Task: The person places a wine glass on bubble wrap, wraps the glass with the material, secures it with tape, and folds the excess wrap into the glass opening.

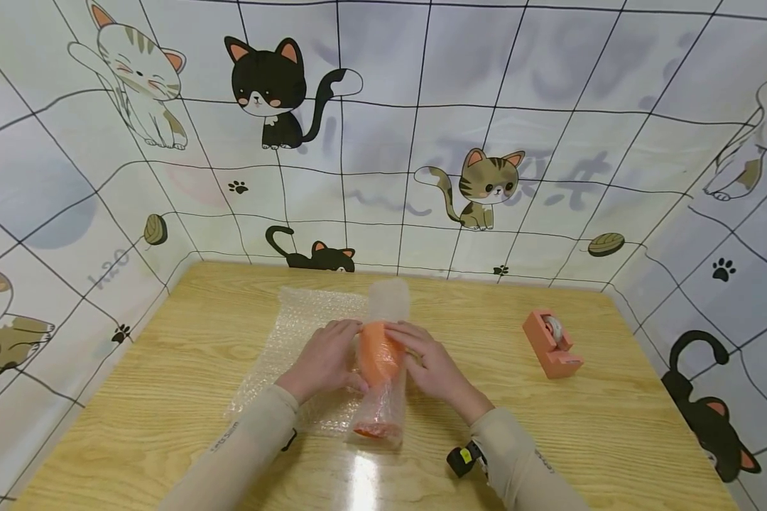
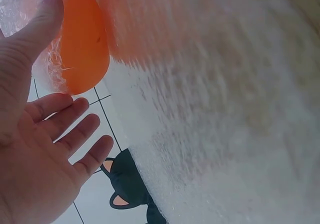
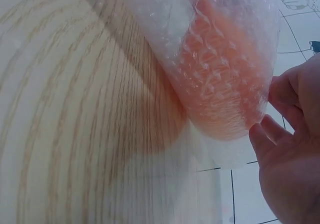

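An orange goblet-shaped thing (image 1: 378, 355) lies rolled in clear bubble wrap (image 1: 319, 305), its round bowl away from me and its flared base nearer. The rest of the sheet spreads flat to its left. From the left, my left hand (image 1: 328, 360) touches the roll; the left wrist view shows its thumb (image 2: 47, 26) against the wrap and its fingers loosely spread. On the other side, my right hand (image 1: 436, 362) lays its fingers over the bowl. In the right wrist view its fingertips (image 3: 262, 134) touch the wrap. Part of the bowl is bare orange in the left wrist view.
A pink tape dispenser (image 1: 550, 344) with a roll of tape stands on the right of the wooden table (image 1: 230, 305). A cloth (image 1: 383, 142) with printed cats and grid lines hangs behind and at both sides. A small black device (image 1: 463, 460) sits by the right wrist.
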`<state>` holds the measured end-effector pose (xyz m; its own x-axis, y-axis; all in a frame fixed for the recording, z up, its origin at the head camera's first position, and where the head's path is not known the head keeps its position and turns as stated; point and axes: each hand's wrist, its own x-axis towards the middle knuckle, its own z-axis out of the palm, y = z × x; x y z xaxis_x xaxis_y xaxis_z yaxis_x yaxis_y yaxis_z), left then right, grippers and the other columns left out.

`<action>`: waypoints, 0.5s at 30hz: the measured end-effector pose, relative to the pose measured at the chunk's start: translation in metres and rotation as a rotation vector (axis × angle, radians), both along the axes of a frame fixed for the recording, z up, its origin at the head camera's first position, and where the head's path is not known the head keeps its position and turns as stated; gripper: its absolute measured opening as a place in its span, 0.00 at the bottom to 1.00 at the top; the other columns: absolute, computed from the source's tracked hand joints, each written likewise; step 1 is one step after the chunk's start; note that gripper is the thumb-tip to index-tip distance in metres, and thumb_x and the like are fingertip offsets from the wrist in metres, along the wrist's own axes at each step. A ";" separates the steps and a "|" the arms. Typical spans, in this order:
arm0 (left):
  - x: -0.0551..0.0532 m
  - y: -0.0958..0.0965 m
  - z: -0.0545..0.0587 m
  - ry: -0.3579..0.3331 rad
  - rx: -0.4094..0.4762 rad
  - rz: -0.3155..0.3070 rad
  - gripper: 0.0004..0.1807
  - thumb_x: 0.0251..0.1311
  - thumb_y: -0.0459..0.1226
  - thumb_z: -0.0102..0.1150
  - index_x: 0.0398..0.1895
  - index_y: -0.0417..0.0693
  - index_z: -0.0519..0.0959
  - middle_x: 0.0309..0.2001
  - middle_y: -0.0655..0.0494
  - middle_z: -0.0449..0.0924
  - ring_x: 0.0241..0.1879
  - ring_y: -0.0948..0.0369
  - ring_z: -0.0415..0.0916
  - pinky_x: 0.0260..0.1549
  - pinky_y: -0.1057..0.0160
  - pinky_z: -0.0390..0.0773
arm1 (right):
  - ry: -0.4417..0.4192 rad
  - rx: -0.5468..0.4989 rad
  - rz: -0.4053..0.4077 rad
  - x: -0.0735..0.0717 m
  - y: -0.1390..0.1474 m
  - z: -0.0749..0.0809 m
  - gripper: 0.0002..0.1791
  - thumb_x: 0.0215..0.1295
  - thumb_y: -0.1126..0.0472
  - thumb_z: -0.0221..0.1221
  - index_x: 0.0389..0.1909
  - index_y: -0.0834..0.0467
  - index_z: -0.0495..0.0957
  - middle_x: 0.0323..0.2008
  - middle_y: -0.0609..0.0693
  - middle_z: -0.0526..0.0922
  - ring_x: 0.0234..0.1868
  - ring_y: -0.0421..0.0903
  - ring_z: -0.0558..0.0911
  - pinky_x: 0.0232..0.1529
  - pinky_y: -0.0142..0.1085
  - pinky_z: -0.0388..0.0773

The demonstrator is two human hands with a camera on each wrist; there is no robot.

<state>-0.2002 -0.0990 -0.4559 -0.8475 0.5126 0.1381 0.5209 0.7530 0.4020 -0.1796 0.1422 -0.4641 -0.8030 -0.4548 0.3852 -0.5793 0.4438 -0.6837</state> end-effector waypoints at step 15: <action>-0.003 -0.009 -0.005 -0.002 0.005 -0.021 0.54 0.36 0.54 0.85 0.67 0.39 0.72 0.64 0.44 0.77 0.66 0.45 0.70 0.68 0.44 0.69 | 0.018 0.078 0.031 -0.002 -0.010 0.004 0.31 0.60 0.74 0.54 0.68 0.65 0.74 0.71 0.59 0.73 0.75 0.66 0.64 0.74 0.62 0.58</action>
